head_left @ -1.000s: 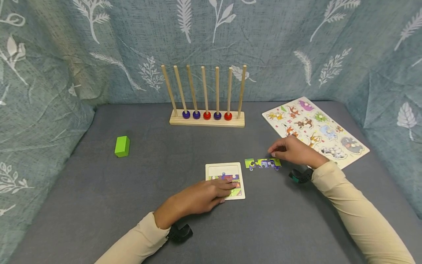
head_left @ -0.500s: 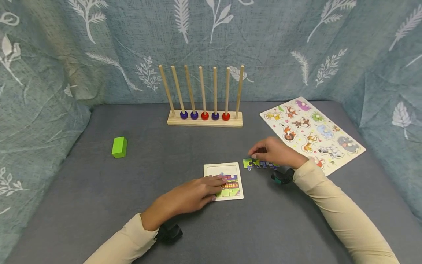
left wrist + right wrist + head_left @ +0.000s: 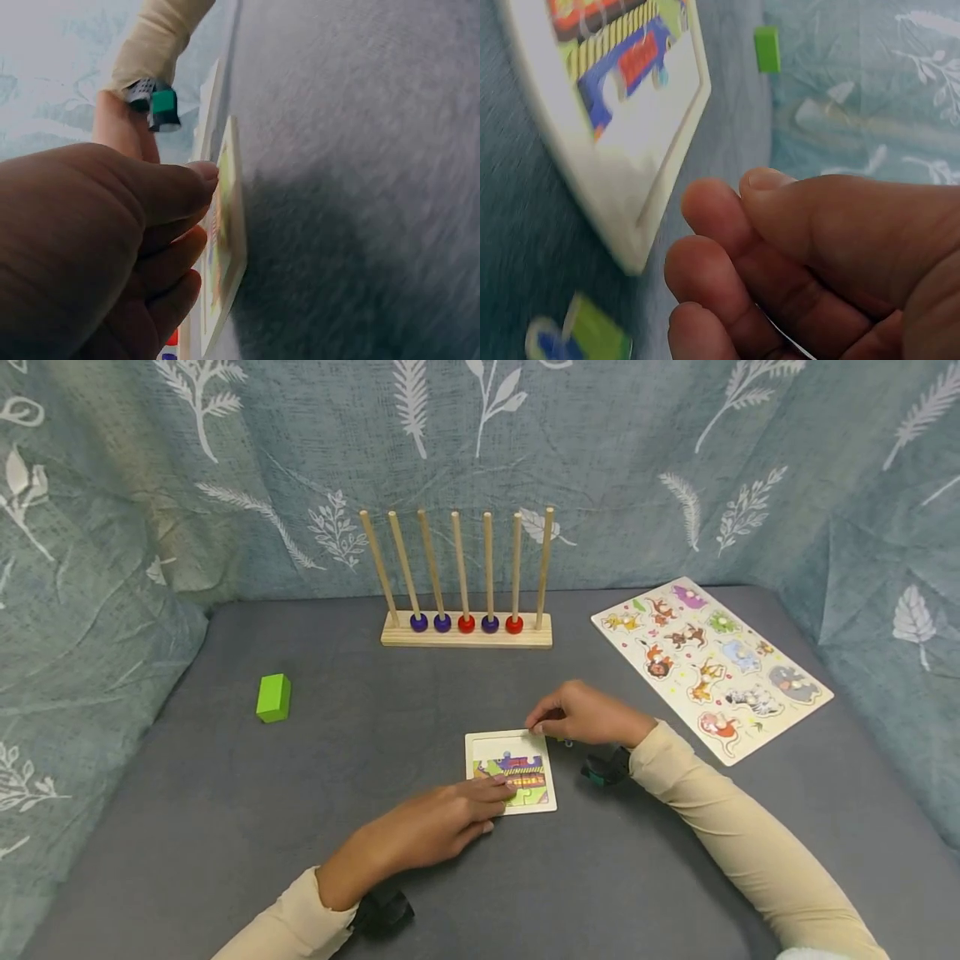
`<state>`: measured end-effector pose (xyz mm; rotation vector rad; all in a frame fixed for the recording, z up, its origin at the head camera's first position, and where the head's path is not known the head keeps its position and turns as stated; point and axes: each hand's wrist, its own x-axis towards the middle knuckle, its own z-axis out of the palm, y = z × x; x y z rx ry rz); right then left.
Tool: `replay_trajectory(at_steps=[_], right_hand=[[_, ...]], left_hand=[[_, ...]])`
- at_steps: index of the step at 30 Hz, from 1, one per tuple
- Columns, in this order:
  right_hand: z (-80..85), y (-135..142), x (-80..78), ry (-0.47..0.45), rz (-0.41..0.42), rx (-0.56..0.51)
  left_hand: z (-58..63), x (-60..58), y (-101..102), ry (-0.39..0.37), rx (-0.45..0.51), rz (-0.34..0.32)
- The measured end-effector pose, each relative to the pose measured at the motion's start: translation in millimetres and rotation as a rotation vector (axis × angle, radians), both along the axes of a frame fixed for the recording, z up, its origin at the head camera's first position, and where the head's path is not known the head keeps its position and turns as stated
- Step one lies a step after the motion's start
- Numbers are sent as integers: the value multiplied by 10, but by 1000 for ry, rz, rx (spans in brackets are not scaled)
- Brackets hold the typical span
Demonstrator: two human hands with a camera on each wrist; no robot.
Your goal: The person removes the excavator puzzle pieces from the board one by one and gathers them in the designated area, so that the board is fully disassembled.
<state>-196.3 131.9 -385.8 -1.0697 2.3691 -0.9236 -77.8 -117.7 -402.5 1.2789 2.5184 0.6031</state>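
Observation:
My left hand [image 3: 453, 818] lies over the lower left of a small jigsaw puzzle tray [image 3: 550, 785], its fingers on the colourful pieces. In the left wrist view, the thumb of my left hand [image 3: 112, 225] is beside the tray's edge [image 3: 238, 202]. Fitted pieces [image 3: 525, 766] cover the lower part of the tray; the upper strip shows bare board. My right hand [image 3: 588, 714] is at the tray's upper right corner, fingers loosely curled, with nothing visible between thumb and index finger [image 3: 712, 214]. A loose green and blue puzzle piece [image 3: 596, 334] lies near that corner; the other loose pieces are hidden.
At the back stands a wooden peg rack [image 3: 465, 641] with red and blue beads. An animal knob puzzle board [image 3: 675, 689] lies at the right. On the left is a green block [image 3: 273, 698]. A patterned curtain [image 3: 600, 468] hangs behind the grey table [image 3: 360, 718].
My right hand has moved left, across the loose puzzle pieces to the tray's upper right corner. My left hand has stayed on the tray, its fingers shifting slightly downwards.

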Motion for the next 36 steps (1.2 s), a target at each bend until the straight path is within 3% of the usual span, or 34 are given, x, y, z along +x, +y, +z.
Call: replay_trajectory(at_steps=[7,25,36], right_hand=[[-96,-248,20,-52,97,-27],[-122,-444,61,-123,156,-76],[-122,-482,66,-164,167,-74]], left_hand=[[-46,17,99,0,-28,-37],[-142,2,133,81,-7,-53],[-148,-12,131,33,26,-41]])
